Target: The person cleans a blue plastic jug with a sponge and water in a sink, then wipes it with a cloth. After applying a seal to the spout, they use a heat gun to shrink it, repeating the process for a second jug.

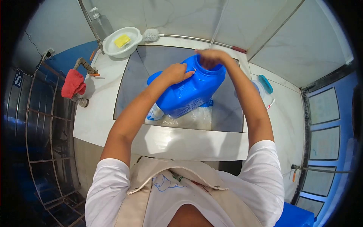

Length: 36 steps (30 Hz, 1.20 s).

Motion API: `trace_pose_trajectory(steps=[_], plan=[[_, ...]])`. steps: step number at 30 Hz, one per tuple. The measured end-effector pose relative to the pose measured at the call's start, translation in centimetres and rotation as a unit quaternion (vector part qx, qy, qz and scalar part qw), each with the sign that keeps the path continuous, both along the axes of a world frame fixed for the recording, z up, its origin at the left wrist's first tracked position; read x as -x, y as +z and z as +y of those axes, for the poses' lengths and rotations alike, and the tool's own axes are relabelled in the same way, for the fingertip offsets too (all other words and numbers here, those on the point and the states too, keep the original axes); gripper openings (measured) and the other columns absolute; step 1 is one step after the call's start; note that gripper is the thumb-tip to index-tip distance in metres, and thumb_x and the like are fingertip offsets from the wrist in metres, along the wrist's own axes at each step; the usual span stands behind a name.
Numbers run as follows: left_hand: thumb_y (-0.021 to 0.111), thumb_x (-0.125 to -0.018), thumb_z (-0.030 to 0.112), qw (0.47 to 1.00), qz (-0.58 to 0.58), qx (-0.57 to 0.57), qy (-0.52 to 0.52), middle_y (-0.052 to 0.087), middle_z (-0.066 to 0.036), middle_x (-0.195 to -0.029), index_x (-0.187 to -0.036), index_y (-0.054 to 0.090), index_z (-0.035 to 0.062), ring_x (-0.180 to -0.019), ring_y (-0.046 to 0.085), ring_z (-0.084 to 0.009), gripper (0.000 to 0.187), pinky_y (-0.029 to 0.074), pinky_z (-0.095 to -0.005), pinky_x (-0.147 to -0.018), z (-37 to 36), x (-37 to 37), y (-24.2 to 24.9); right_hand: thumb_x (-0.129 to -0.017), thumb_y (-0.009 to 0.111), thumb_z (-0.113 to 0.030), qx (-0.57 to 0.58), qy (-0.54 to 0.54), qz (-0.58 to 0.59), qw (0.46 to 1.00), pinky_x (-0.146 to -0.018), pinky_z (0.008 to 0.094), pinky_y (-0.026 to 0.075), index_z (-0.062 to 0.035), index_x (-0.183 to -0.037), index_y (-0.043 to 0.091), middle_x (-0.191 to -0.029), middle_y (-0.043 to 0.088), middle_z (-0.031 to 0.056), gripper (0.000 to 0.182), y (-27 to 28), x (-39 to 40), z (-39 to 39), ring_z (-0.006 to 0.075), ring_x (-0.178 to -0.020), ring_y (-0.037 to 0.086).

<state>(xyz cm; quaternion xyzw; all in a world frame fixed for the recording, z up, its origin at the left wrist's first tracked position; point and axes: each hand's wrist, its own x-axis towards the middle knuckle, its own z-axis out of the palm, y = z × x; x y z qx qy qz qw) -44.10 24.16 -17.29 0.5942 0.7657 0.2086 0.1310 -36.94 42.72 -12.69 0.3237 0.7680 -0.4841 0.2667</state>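
Observation:
A big blue plastic jug (191, 92) with a wide round mouth leans over the grey recessed sink (126, 89), its mouth toward the far side. My left hand (177, 73) holds it by the upper left part near the neck, fingers curled over the plastic. At the mouth, my right hand (210, 58) reaches in over the rim; its fingers are inside and mostly hidden. Below the jug lies a white and blue plastic wrapper (155, 112), by a wet, whitish patch on the sink floor.
A white basin (128, 51) with a yellow sponge (122, 40) stands at the back left, by a pump bottle (101, 24). A long-handled brush (152, 35) lies along the back ledge. A red cloth (74, 84) hangs on a tap at left. A teal brush (266, 84) sits at right.

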Motion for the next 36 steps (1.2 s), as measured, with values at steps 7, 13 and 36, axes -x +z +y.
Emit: trace_pose_trajectory(steps=[7,13,36], plan=[[0.051,-0.084,0.042,0.992,0.024,-0.067,0.101,0.060,-0.026,-0.078,-0.086,0.055,-0.0057,-0.073,0.059,-0.0405,0.048,0.047,-0.0469,-0.065,-0.3,-3.4,-0.2,-0.084,0.046,-0.051,-0.139,0.061,0.083,0.985,-0.095,0.0406,0.035,0.0053,-0.119,0.047,-0.122,0.049,0.0190,0.066,-3.4,0.0,-2.0,0.0297,-0.110,0.048],[0.049,-0.085,0.039,0.989,-0.024,-0.049,0.140,0.060,-0.027,-0.077,-0.087,0.054,-0.0072,-0.073,0.059,-0.0410,0.047,0.047,-0.0465,-0.066,-0.6,-4.7,-0.1,-0.082,0.057,-0.031,-0.067,-0.086,0.109,0.988,-0.079,0.0354,0.047,0.0045,-0.106,0.056,-0.102,0.060,0.0170,0.043,-2.9,0.1,-2.2,0.0233,-0.092,0.058],[0.028,-0.091,0.045,0.999,-0.022,0.027,0.035,0.060,-0.025,-0.089,-0.085,0.063,-0.0001,-0.083,0.058,-0.0398,0.058,0.043,-0.0483,-0.076,6.3,0.5,0.2,-0.068,0.066,-0.027,-0.480,0.140,0.159,0.851,-0.081,0.0412,0.045,0.0038,-0.111,0.052,-0.092,0.059,0.0207,0.055,-2.1,-3.8,-2.9,0.0325,-0.094,0.057]])
